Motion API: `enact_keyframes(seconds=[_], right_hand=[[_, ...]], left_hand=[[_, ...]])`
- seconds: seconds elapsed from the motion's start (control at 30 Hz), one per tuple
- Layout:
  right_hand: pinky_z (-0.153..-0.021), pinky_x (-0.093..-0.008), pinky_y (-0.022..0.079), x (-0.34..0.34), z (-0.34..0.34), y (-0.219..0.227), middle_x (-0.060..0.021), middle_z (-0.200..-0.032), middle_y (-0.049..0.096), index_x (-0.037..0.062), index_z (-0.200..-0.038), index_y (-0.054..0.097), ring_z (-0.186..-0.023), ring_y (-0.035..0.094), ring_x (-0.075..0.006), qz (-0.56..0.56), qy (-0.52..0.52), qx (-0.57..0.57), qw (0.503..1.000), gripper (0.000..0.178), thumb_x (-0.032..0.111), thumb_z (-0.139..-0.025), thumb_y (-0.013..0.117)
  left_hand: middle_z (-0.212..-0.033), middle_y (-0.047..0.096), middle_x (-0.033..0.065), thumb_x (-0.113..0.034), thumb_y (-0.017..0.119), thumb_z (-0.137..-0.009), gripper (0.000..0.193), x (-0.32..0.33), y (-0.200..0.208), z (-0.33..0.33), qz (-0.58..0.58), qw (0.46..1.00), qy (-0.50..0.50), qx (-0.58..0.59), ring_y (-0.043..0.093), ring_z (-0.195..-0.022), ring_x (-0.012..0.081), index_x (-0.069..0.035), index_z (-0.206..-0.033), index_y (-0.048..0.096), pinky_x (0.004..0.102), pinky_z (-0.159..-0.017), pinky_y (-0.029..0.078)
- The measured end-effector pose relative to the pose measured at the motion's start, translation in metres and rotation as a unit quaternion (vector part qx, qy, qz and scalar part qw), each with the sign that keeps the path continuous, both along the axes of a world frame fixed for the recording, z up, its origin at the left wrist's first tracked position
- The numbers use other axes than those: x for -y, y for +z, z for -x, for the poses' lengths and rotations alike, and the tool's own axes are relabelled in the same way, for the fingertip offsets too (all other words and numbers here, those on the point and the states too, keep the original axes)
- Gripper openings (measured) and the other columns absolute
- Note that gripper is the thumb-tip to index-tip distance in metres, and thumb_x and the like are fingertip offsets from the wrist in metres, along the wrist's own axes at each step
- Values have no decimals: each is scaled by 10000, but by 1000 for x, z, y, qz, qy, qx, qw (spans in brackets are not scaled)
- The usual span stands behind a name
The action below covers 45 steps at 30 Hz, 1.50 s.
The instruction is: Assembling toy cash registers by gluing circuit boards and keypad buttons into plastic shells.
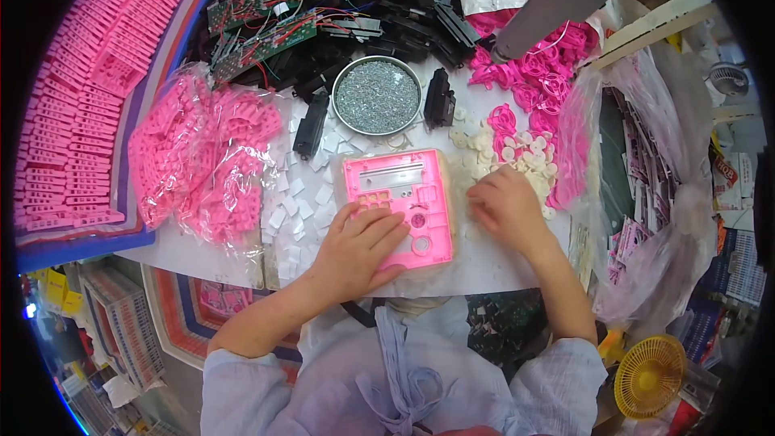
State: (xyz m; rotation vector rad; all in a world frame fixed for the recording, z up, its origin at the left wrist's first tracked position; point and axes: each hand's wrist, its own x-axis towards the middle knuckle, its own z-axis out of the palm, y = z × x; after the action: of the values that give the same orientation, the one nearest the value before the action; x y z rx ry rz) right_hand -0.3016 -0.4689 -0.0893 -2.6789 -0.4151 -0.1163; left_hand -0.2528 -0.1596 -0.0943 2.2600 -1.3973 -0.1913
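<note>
In front of me a pink plastic casing (pixel 432 226) lies open side up on a pad wrapped in clear plastic (pixel 457 202). A silvery metal strip (pixel 395 177) sits in its far part, and a round opening shows in its near part. My left hand (pixel 359 246) is closed over the casing's near left part, fingers bent over its inside and thumb by the near edge. To the right of the casing, my right hand (pixel 508 208) has its fingers curled together in a pinch beside a pile of cream round pieces (pixel 525 153); whatever they hold is hidden.
A round tin of small screws (pixel 378 97) stands beyond the casing, between black parts (pixel 311 125). White square pieces (pixel 295 210) and bagged pink parts (pixel 202 153) lie left. Pink straps (pixel 529 85) lie right, under a grey arm-like fixture (pixel 557 4). Green circuit boards (pixel 266 48) are heaped behind.
</note>
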Motion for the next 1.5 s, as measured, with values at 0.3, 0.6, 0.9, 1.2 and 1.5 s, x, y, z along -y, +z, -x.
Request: enact_keyframes(seconds=[0.3,0.6,0.9,1.2,1.5], right_hand=[[-773,-434,486,-7,-2,-13,-79,-917,638,85,-934,692,-899,591,-299,36,-45,45,997,195,112,-747,741],[-786,-326,552,-56,18,30,-115,-1094,686,61,-923,720,-901,695,-238,-318,-30,-2,948,191,-24,-759,767],[-716,-304,555,-85,34,33,-114,-997,703,30,-967,730,-821,690,-191,-410,-62,-55,909,220,-25,-760,778],[-665,-329,549,-85,25,24,-81,-892,701,16,-925,678,-763,675,-251,-196,-86,0,977,144,22,-797,744],[-951,-479,471,-88,-14,5,-149,-1233,605,-9,-894,654,-1193,525,-378,47,35,65,996,183,97,-746,667]], left_hand=[[-1297,598,102,-319,768,-783,579,1,10,-2,33,999,1,0,522,-1251,296,-91,-1289,606,513,-1107,339],[-858,635,16,-149,658,-960,128,41,20,8,205,742,120,-627,574,-752,66,-31,-1010,651,227,-665,454],[-771,564,-37,-102,663,-944,91,19,17,21,229,778,131,-570,515,-693,22,-23,-914,630,234,-581,419],[-1074,657,87,-175,715,-839,223,16,7,24,144,978,127,-80,623,-975,256,-56,-1021,664,414,-812,484],[-1254,611,99,-255,718,-794,340,13,-2,16,60,994,89,3,532,-1231,289,-72,-1076,666,456,-1006,400]])
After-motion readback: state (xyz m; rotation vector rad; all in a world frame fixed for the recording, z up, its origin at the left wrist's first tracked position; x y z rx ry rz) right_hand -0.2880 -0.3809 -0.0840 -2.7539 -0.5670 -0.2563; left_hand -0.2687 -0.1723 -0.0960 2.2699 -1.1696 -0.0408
